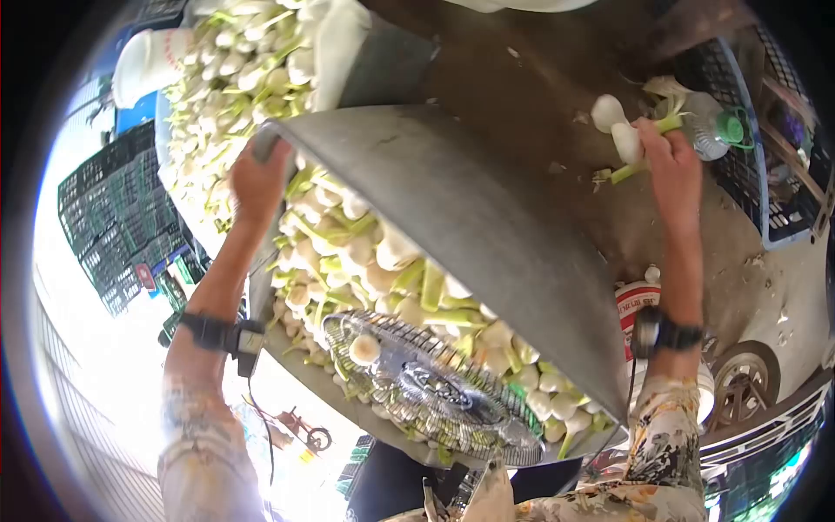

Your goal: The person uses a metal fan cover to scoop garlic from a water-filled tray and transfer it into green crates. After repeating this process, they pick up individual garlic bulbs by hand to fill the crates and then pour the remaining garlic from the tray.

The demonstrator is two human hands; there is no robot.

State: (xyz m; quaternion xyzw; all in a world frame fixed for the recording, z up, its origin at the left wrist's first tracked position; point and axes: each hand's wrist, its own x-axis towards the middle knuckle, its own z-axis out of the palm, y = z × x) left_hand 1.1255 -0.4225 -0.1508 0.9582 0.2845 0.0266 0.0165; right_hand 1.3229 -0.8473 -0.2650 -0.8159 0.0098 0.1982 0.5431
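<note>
My left hand [259,178] is closed on the upper corner of a large grey metal tub [452,191], which is tilted and full of white bulbs with green stems [357,244]. At the right, my right hand [670,165] grips several bulbs [624,135] by their green stems, away from the tub. A round wire fan grille [435,387] overlaps the bulbs at the tub's lower side, with one bulb showing on it.
More bulbs [243,78] fill a container at the upper left. Dark crates [117,209] are stacked at the left. A clear bottle [709,126] with a green cap lies by a blue crate [752,130]. A red and white bucket [637,300] and a wheel [744,383] are at the right.
</note>
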